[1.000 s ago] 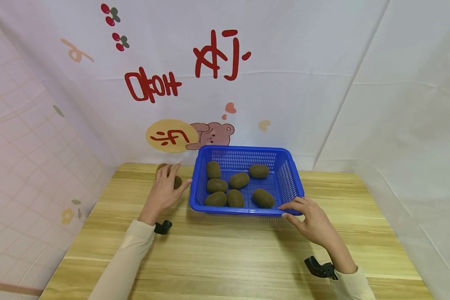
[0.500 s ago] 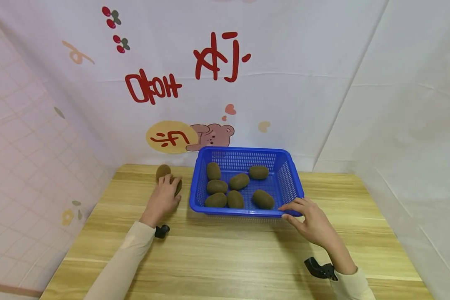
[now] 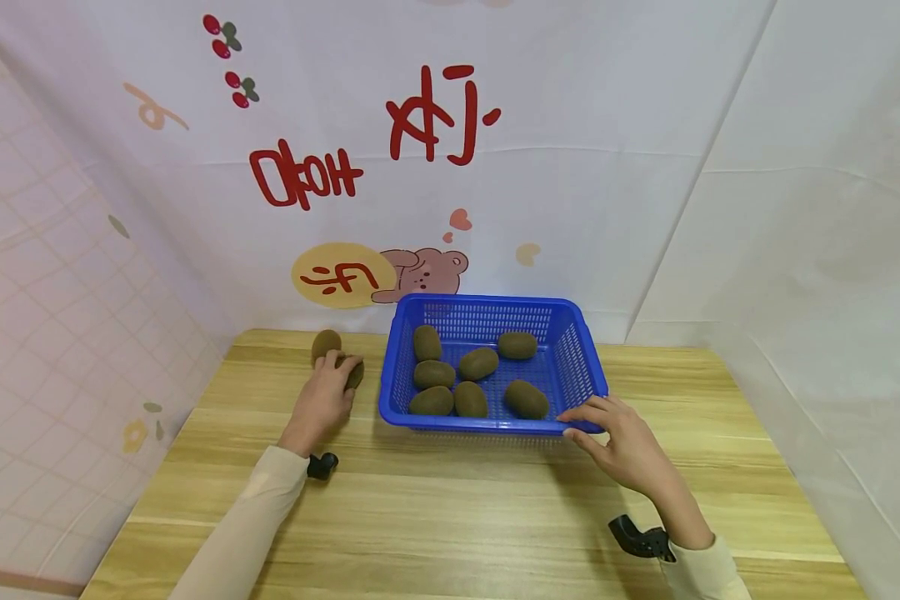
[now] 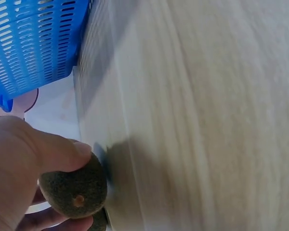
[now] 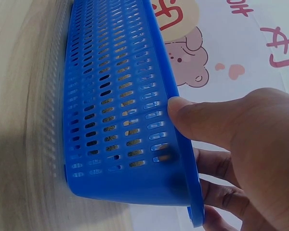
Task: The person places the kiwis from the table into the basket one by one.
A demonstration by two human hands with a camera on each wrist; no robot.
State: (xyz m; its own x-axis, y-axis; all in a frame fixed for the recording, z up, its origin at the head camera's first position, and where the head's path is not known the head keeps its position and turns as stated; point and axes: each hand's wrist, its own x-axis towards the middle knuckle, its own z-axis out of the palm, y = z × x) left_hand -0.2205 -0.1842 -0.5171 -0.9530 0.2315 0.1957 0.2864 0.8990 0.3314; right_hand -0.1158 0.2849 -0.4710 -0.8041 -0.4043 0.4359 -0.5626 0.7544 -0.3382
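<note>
My left hand (image 3: 321, 403) grips a brown kiwi (image 4: 76, 188) at the table's back left, thumb on one side and fingers on the other. Just behind it lies a second kiwi (image 3: 326, 342), partly covered by the fingers in the head view. Beside them stands a blue plastic basket (image 3: 480, 424) with slotted walls, several kiwis (image 3: 478, 363) lying loose on its floor. At its front right corner my right hand (image 3: 628, 446) pinches the rim. The right wrist view shows the thumb (image 5: 185, 115) outside the wall and fingers on the inner side.
The wooden table (image 3: 450, 517) carries everything. A white printed cloth (image 3: 570, 167) hangs close behind the basket, and more cloth closes off the left and right sides. Black wrist mounts (image 3: 640, 537) are strapped to both forearms.
My left hand has drawn back slightly toward me and its thumb has moved from near the basket onto the nearer kiwi. The right hand and basket have stayed put.
</note>
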